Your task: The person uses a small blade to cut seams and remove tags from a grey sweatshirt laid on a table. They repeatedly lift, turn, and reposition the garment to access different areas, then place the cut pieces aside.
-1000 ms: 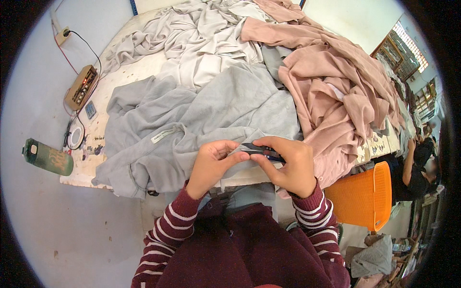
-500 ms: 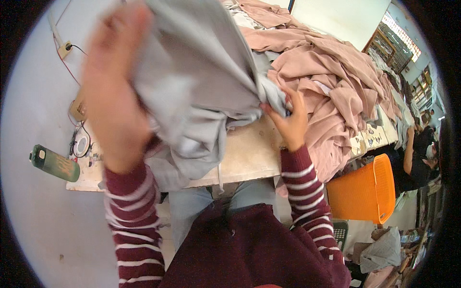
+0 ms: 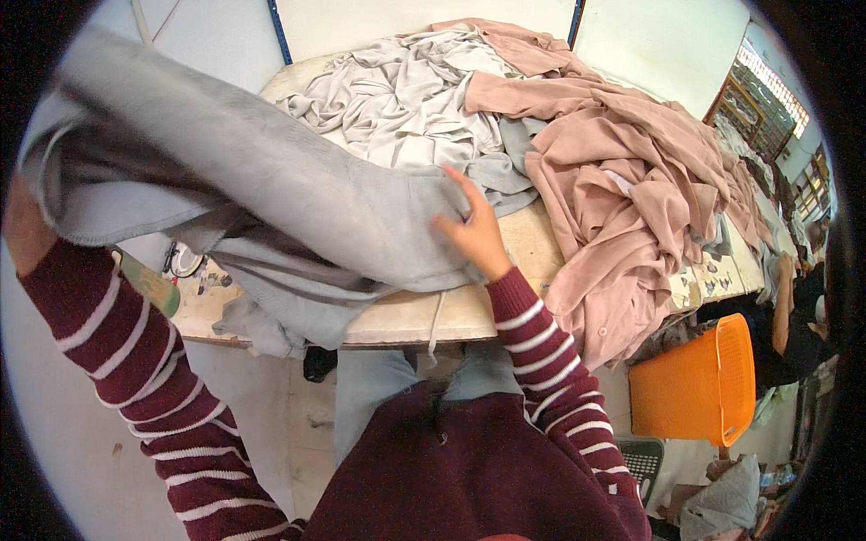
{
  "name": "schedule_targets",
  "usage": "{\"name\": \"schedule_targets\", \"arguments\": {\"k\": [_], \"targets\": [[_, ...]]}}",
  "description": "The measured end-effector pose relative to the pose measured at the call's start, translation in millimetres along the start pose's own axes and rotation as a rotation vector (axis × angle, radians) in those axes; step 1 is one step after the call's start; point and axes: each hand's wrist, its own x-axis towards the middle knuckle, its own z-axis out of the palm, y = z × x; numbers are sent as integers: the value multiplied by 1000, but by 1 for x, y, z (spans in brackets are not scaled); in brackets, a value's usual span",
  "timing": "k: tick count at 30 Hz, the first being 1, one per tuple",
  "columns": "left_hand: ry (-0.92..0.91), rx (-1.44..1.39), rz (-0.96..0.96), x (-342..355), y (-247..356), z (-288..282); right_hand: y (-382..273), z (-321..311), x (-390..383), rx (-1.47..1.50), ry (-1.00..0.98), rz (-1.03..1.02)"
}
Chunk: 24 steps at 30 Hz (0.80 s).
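Note:
Grey cloth (image 3: pixel 271 189) is raised and stretched across the left of the work table, its upper end at the far left edge. My left hand (image 3: pixel 32 225) is at that end, fingers hidden behind the fabric it holds up. My right hand (image 3: pixel 471 225) rests at the cloth's right part, index finger and thumb apart, touching it. Behind lie rumpled off-white fabrics (image 3: pixel 397 99); a large pile of dusty-pink fabric (image 3: pixel 613 225) covers the table's right side. A white cord (image 3: pixel 436 320) hangs over the front edge.
The table edge (image 3: pixel 397 329) runs before me. An orange plastic basket (image 3: pixel 686 379) stands at lower right, with fabric scraps (image 3: pixel 722 500) below it. A person in black (image 3: pixel 789 325) is at the far right. A green bottle (image 3: pixel 153 279) is behind my left arm, near coiled cables (image 3: pixel 185 261).
The grey cloth has been lifted and swung left, with my left hand moving to the far left edge. My right hand has shifted left; the dark tool it held earlier is no longer visible.

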Motion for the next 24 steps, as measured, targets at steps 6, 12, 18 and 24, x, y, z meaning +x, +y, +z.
{"name": "schedule_targets", "arguments": {"k": [6, 12, 18, 24], "targets": [[-102, -87, -77, -30, 4, 23, 63, -15, 23, -17, 250, 328], [-346, -422, 116, -216, 144, 54, 69, -49, -4, 190, 214, 484], [-692, -1099, 404, -339, 324, 25, 31, -52, -13, -33, 135, 450], [-1174, -1487, 166, -366, 387, 8, -22, -52, -1, 174, -35, 235]]}}
